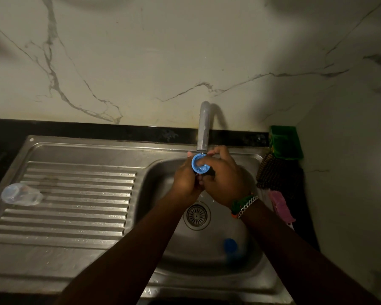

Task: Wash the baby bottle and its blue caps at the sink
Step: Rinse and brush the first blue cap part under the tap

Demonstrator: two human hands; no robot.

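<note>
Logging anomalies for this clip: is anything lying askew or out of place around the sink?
Only the clear baby bottle lies on its side on the draining board, and a second blue cap sits loose in the basin.

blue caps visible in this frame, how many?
2. One blue cap is held under the faucet by both hands; another lies in the sink basin. The arms may hide more.
</note>
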